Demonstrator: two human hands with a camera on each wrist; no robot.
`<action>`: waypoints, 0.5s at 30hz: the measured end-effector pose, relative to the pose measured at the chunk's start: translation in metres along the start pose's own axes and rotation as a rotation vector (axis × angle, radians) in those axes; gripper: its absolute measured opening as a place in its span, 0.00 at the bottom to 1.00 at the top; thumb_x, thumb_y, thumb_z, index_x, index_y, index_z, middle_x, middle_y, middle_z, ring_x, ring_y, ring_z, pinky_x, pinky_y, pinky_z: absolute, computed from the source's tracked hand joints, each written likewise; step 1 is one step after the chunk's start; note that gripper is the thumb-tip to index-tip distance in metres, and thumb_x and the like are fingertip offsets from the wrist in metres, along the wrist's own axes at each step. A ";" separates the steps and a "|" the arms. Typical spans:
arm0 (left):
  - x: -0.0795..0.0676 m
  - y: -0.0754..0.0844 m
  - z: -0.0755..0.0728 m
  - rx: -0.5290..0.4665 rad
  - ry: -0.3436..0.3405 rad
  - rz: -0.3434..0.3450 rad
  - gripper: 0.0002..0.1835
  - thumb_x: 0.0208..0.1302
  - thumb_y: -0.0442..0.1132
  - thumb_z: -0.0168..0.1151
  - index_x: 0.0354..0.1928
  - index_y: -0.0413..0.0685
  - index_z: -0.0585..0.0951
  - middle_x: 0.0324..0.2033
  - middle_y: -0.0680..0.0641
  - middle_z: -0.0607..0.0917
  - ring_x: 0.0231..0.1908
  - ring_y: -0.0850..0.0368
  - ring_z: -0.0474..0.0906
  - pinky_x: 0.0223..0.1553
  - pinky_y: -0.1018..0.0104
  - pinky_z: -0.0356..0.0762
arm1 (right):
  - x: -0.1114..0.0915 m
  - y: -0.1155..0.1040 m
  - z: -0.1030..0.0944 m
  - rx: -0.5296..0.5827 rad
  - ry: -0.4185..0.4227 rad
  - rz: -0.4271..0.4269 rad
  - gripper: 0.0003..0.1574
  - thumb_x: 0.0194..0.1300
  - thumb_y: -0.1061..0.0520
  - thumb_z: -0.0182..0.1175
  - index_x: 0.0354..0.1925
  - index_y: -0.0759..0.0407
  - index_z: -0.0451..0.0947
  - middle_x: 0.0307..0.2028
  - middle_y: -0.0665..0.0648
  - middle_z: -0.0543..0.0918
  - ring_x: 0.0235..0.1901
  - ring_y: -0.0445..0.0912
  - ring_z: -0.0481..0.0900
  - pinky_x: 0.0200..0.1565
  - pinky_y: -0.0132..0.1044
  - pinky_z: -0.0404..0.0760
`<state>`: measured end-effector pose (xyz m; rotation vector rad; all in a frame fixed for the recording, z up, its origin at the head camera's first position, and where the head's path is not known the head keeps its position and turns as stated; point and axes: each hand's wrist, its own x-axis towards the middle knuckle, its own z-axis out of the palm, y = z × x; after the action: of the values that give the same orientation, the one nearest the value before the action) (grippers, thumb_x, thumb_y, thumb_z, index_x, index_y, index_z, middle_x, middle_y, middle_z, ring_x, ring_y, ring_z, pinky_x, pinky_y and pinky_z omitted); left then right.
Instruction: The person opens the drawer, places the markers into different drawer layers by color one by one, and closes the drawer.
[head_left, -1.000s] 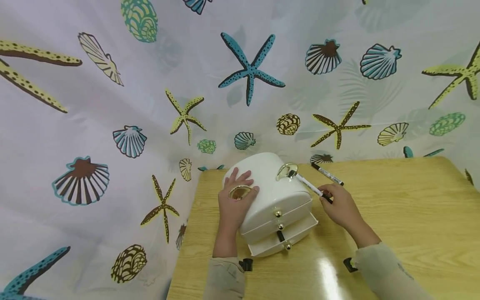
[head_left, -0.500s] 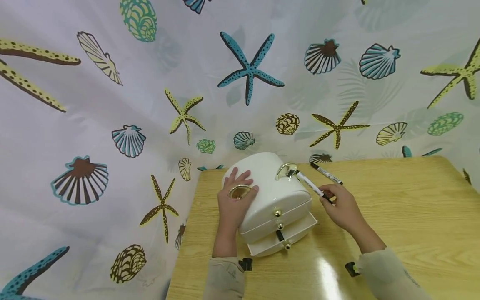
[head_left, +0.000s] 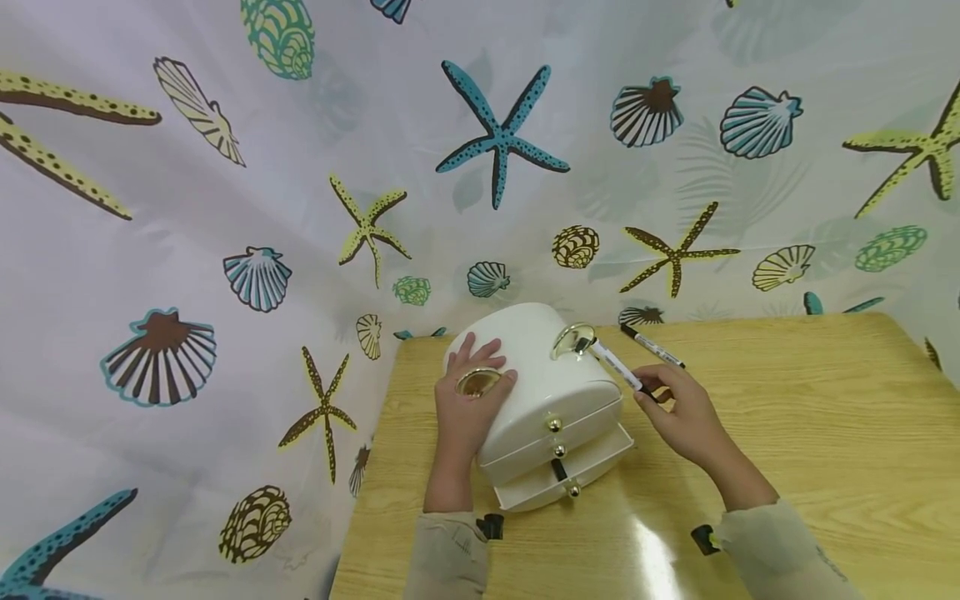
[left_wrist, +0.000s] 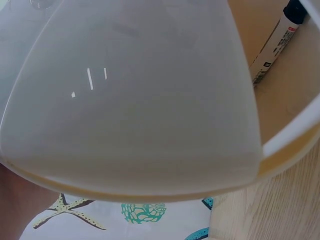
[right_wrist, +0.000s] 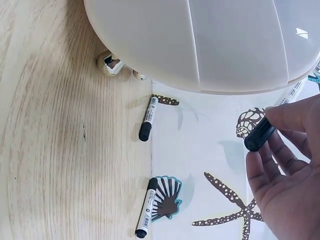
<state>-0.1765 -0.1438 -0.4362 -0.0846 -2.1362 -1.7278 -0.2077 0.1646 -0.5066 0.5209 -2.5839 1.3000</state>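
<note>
A rounded white drawer box [head_left: 543, 354] stands on the table. My left hand [head_left: 468, 408] rests on its top with fingers spread around a gold oval fitting [head_left: 478, 383]. My right hand [head_left: 678, 408] pinches a whiteboard marker [head_left: 617, 364] by its black end. The marker's other end reaches a second gold oval fitting [head_left: 573, 341] on the box's right side. In the right wrist view, thumb and fingers hold the marker's black cap [right_wrist: 260, 135]. The lowest drawer [head_left: 525, 496] is pulled out, and another marker [left_wrist: 277, 47] lies in it in the left wrist view.
A loose marker [head_left: 654, 346] lies behind my right hand near the table's back edge. The right wrist view shows two loose markers, one [right_wrist: 148, 120] nearer the box and one [right_wrist: 146, 209] farther off. A patterned cloth [head_left: 502, 108] hangs behind the wooden table [head_left: 810, 417].
My right hand's fingers have shifted slightly on the marker's black end, and its wrist has moved a little right. The left hand and the box have stayed in place.
</note>
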 end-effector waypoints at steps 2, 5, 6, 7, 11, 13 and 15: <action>0.000 0.000 0.000 0.006 -0.001 -0.002 0.13 0.56 0.44 0.73 0.41 0.47 0.87 0.56 0.53 0.85 0.73 0.59 0.59 0.79 0.58 0.37 | -0.001 -0.003 0.000 0.007 0.005 -0.019 0.15 0.69 0.57 0.61 0.53 0.50 0.78 0.45 0.49 0.80 0.41 0.41 0.75 0.33 0.31 0.78; 0.000 0.000 0.000 0.007 -0.001 0.008 0.13 0.56 0.44 0.73 0.41 0.45 0.87 0.56 0.52 0.85 0.73 0.57 0.60 0.79 0.57 0.37 | -0.002 -0.006 -0.001 0.016 0.017 -0.052 0.15 0.68 0.58 0.61 0.53 0.51 0.78 0.46 0.49 0.80 0.40 0.40 0.75 0.35 0.31 0.78; 0.000 0.000 0.000 0.005 0.000 0.015 0.13 0.56 0.43 0.73 0.41 0.45 0.87 0.56 0.51 0.85 0.73 0.56 0.60 0.79 0.56 0.37 | -0.002 -0.006 0.000 0.018 0.027 -0.060 0.15 0.68 0.58 0.61 0.52 0.51 0.78 0.46 0.49 0.80 0.40 0.40 0.75 0.35 0.30 0.78; 0.000 0.000 0.000 0.003 0.000 0.021 0.13 0.56 0.43 0.73 0.41 0.44 0.87 0.56 0.50 0.85 0.73 0.55 0.60 0.79 0.56 0.37 | -0.002 -0.007 0.000 0.021 0.039 -0.067 0.15 0.68 0.59 0.62 0.52 0.52 0.78 0.46 0.49 0.80 0.40 0.40 0.75 0.35 0.30 0.78; -0.001 0.002 0.000 -0.004 0.001 0.035 0.12 0.56 0.42 0.73 0.40 0.43 0.86 0.55 0.49 0.85 0.73 0.53 0.60 0.79 0.55 0.38 | -0.001 -0.007 -0.001 0.035 0.082 -0.091 0.15 0.66 0.62 0.63 0.51 0.53 0.79 0.45 0.50 0.81 0.39 0.39 0.75 0.34 0.28 0.78; -0.001 0.002 -0.001 -0.004 -0.004 0.033 0.12 0.56 0.42 0.73 0.40 0.43 0.86 0.55 0.49 0.85 0.73 0.53 0.60 0.79 0.56 0.38 | 0.000 -0.006 -0.002 0.039 0.101 -0.098 0.16 0.65 0.63 0.64 0.51 0.54 0.79 0.45 0.50 0.81 0.39 0.38 0.75 0.34 0.28 0.78; 0.000 0.002 0.000 -0.005 -0.007 0.030 0.13 0.57 0.42 0.73 0.41 0.44 0.86 0.55 0.49 0.85 0.73 0.54 0.60 0.79 0.56 0.38 | 0.000 -0.005 -0.003 0.044 0.112 -0.105 0.16 0.64 0.63 0.64 0.50 0.55 0.79 0.45 0.50 0.81 0.39 0.38 0.75 0.36 0.28 0.78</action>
<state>-0.1758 -0.1436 -0.4340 -0.1240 -2.1251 -1.7179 -0.2060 0.1638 -0.5011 0.5668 -2.4088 1.3150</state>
